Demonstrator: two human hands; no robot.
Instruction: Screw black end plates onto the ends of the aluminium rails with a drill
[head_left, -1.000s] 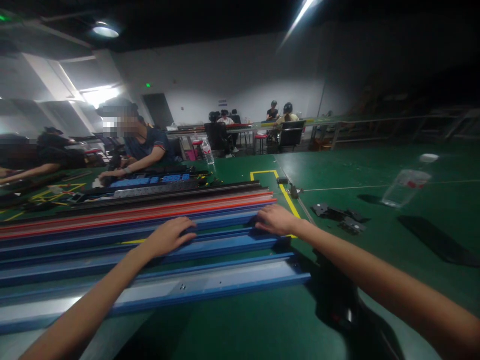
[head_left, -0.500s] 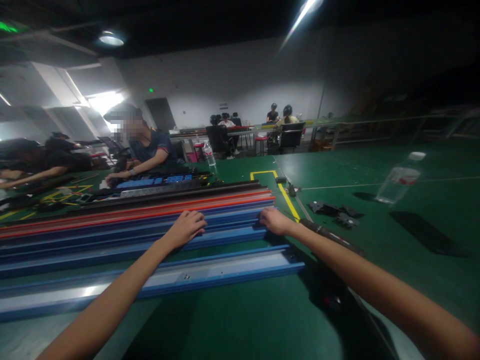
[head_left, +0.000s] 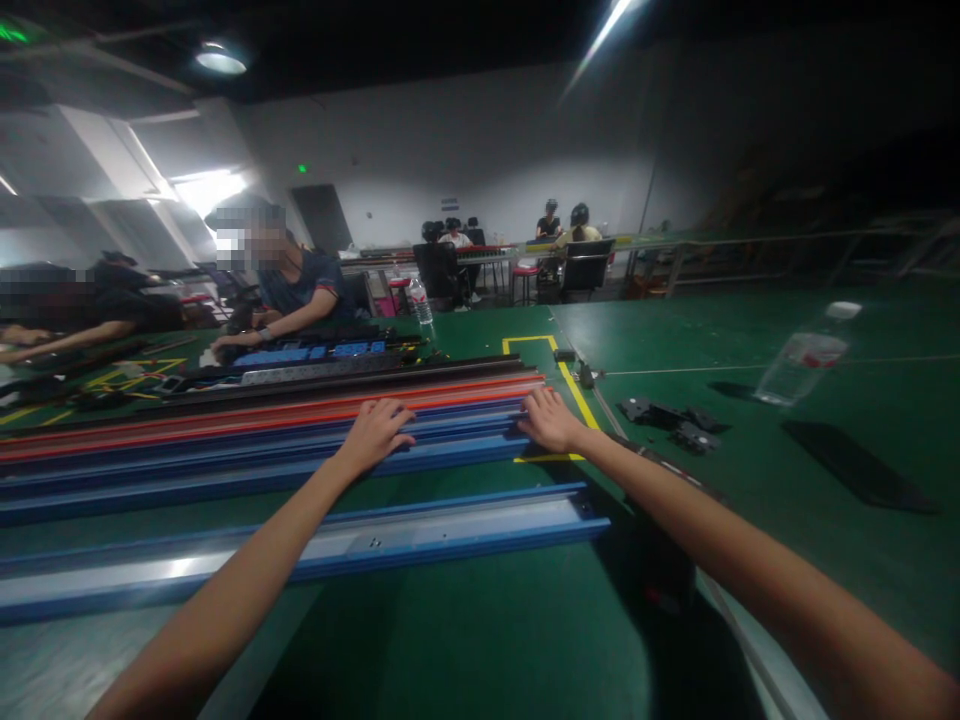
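Long blue channel rails lie side by side on the green table. My left hand (head_left: 379, 432) reaches over the grouped blue rails, fingers curled over the edges of the nearer blue rail (head_left: 450, 451). At the right end of the same group, my right hand (head_left: 551, 420) is closed round the rail ends, its fingertips partly hidden. Closer to me, a separate blue rail (head_left: 465, 530) with a pale inner face lies untouched. Red-edged rails (head_left: 247, 420) sit just beyond the blue group.
Dark bars (head_left: 450, 372) and blue parts (head_left: 300, 355) lie behind the rails. To the right are black brackets (head_left: 671, 420), a water bottle (head_left: 806, 355) and a dark flat object (head_left: 855, 465). A co-worker (head_left: 296, 290) leans over the table at the far left.
Both hands and the nearer rail of the blue group have shifted slightly away from me, toward the red-edged rails. A yellow tape line now shows below my right hand.
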